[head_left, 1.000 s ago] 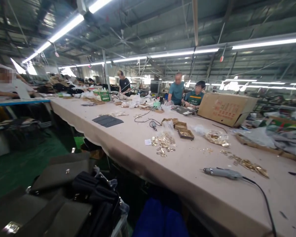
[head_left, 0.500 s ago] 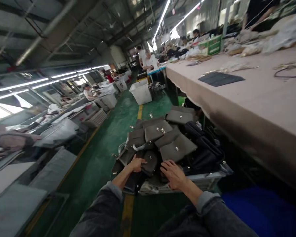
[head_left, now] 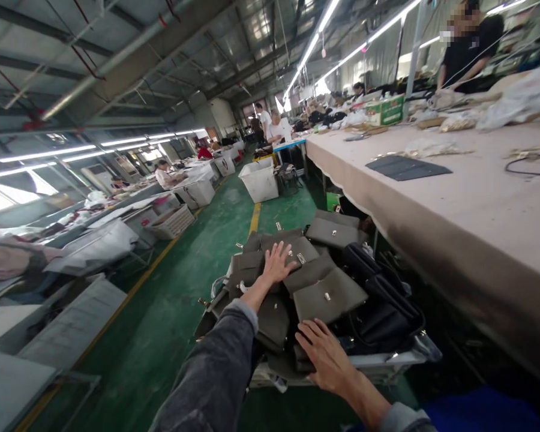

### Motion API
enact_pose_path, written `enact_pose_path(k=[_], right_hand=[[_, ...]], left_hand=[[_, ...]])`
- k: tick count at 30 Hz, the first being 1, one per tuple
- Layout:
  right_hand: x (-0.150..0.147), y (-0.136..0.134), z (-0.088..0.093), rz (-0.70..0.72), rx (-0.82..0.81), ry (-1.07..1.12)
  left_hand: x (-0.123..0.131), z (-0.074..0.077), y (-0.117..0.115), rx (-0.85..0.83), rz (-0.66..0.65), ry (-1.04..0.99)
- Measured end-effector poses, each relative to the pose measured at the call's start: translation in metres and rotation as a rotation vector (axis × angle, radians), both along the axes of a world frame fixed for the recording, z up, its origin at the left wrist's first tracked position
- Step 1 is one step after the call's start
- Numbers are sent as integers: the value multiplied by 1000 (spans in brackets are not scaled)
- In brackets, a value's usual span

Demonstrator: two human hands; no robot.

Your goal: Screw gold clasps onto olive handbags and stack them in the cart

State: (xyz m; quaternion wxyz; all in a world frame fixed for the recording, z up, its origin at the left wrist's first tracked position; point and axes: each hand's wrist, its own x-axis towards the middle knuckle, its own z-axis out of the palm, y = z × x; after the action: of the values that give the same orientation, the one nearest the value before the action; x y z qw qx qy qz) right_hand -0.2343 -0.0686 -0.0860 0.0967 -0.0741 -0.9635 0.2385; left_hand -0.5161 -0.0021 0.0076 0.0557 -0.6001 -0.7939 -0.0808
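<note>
The left hand [head_left: 278,262] lay flat with fingers spread on a grey bag [head_left: 292,247] near the top of the pile [head_left: 315,282], gripping nothing. The right hand [head_left: 326,355] rested open, palm down, on the near edge of the pile, touching a flap at the front, and it too held nothing. The bags, grey with small metal clasps and some black ones [head_left: 382,306] to the right, were heaped in a pale crate [head_left: 387,362] standing on the green floor [head_left: 175,300], just beside the long tabletop [head_left: 468,198]. On that tabletop lay a dark flat piece [head_left: 407,168], a black cable [head_left: 528,165] and a green box [head_left: 386,110] farther off. A person in black [head_left: 470,48] stood at its far side. A white bin [head_left: 261,182] sat in the aisle.
</note>
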Motion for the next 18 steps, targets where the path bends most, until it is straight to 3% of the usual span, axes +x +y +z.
enact_pose_path(k=[3, 6, 9, 11, 13, 18], right_hand=[[2, 5, -1, 1, -52, -8], [1, 9, -1, -14, -96, -28], [-2, 13, 1, -25, -102, -51], [-4, 14, 4, -26, -100, -62], [-2, 12, 10, -22, -110, -64], [22, 2, 29, -46, -78, 4]], left_hand=[[-3, -55, 21, -124, 25, -64], [1, -111, 23, -172, 45, -111], [4, -141, 20, -231, 78, -179], [6, -144, 19, -245, 83, -197], [8, -137, 18, -252, 82, -204], [8, -89, 13, -267, 56, -217]])
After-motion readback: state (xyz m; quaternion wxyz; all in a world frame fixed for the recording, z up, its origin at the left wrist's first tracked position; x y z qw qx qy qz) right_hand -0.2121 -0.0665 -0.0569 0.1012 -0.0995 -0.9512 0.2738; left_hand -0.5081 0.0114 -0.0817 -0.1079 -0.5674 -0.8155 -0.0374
